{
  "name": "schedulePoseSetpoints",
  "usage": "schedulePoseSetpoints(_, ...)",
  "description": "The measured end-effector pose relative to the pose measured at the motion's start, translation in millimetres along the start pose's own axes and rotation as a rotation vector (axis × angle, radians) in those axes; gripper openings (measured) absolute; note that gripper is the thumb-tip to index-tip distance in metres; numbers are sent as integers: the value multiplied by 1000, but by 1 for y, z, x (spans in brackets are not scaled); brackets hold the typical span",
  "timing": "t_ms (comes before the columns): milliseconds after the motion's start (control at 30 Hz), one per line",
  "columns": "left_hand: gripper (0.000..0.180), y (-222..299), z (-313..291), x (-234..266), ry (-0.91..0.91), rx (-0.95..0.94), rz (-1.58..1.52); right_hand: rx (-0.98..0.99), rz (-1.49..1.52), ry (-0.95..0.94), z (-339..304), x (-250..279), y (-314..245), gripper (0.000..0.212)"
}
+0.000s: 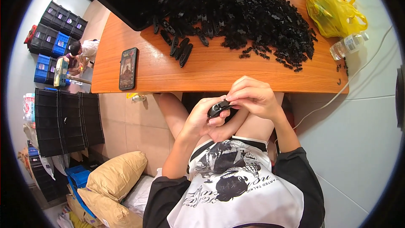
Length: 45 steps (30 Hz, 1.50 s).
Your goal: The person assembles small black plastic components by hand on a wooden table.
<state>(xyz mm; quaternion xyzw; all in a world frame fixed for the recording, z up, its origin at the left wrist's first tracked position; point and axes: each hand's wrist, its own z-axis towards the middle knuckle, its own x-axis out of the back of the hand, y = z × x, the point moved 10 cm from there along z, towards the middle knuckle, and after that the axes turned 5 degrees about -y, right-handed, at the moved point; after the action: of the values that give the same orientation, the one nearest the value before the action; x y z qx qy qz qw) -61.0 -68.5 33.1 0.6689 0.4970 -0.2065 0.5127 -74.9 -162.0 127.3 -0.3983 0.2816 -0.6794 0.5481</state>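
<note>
Black clip (218, 108): smooth, glossy, elongated; gripped in the curled left hand (202, 116), below the surface (177, 78) edge in view. Right hand (255, 96): fingers pinched together at the clip's upper end; any part between them is hidden. Surface: orange-brown wood grain. Pile (274, 27): jagged black pieces. Shirt (270, 194): dark lettering.

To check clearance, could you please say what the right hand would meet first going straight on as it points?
The right hand would probably first meet the black clip in the left hand. The gap, if any, is hard to judge.
</note>
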Motion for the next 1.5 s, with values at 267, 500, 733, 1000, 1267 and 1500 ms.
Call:
schedulePoseSetpoints(267, 32, -10, 3, -8, -70, 75, -126, 62, -25, 71, -6, 5, -10, 18)
schedulePoseSetpoints(500, 30, -8, 3, -1, 8, 38, -3, 74, -140, 29, -7, 2, -14, 18)
schedulePoseSetpoints(733, 30, 4, 1, -3, 93, -39, 261, 137, -182, -39, -15, -1, -16, 18)
schedulePoseSetpoints(1000, 32, 28, -9, -1, 273, -298, 995, -205, -20, -61, -16, -8, 5, 34)
schedulePoseSetpoints(1267, 28, 32, -16, -14, 296, -402, 1058, -400, 10, -37, -28, -15, 26, 34)
schedulePoseSetpoints(1500, 32, 16, -17, 13, 241, -298, 1045, -509, 102, -92, -35, -24, 32, 34)
